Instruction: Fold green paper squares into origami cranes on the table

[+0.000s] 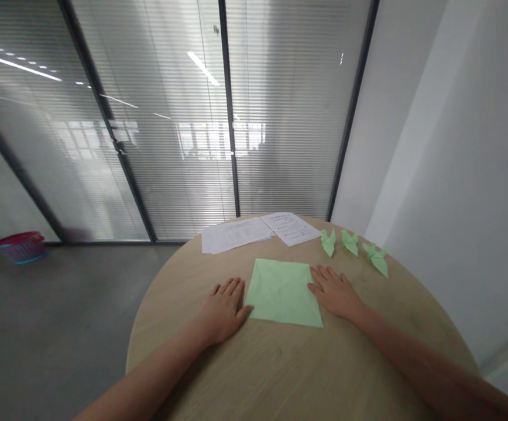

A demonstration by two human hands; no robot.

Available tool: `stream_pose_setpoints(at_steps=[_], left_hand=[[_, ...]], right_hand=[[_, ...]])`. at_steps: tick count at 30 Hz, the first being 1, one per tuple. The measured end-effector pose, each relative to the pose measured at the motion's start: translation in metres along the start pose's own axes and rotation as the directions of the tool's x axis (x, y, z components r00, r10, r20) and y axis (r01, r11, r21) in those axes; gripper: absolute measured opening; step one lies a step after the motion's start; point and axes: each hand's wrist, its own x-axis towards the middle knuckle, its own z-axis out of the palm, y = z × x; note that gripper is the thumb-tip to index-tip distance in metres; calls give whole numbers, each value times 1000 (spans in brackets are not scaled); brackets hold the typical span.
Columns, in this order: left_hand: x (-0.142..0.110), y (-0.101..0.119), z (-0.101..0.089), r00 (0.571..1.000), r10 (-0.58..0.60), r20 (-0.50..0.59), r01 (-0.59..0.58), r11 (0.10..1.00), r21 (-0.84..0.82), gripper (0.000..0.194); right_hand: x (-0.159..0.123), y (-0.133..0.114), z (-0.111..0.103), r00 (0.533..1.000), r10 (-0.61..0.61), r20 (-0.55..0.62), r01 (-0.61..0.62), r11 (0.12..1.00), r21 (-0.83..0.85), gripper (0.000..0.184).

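A square sheet of light green paper (pixel 284 292) lies flat on the round wooden table, with faint crease lines across it. On its left side rests my left hand (pixel 224 311), palm down with fingers stretched out, the thumb touching the paper's lower left edge. My right hand (pixel 335 292) lies at the opposite side, fingers spread, with its fingertips at the paper's right edge. Neither hand grips anything. Beyond my right hand stand three folded green paper figures, a left one (pixel 328 242), a middle one (pixel 350 242) and a right one (pixel 377 258).
Printed white sheets (pixel 239 234) overlap at the far side of the wooden table (pixel 271 374). Glass panels with blinds (pixel 184 175) rise behind it, and a white wall (pixel 464 175) stands at the right. A pink and blue basket (pixel 20 248) sits on the grey floor at left.
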Motion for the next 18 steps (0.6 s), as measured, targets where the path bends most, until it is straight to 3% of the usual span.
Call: stream_pose_setpoints(at_steps=[3,6,9,13,18], left_hand=[[6,7,-10,997,-26,-70,28,999,18,62],[27,22,-22,981,46,-187,-46,999,1,55],[55,42,-22,973,161,-164,-169,985,-36,53],[86,59,1,964,254,-81,-260,963,-74,51],[99,53,25,978,191,-84,-198,976,-84,65]], right_hand=[[0,-1,-2,999,-7,-45,8,1000,15,62],[-5,-11,-10,988,-8,-155,16,998,54,57],[-18,-34,-19,963,-141,-228,159,985,62,55],[-41,-61,-18,958,-267,-99,276,957,92,63],[-58,-53,-13,965,-259,39,254,961,105,66]])
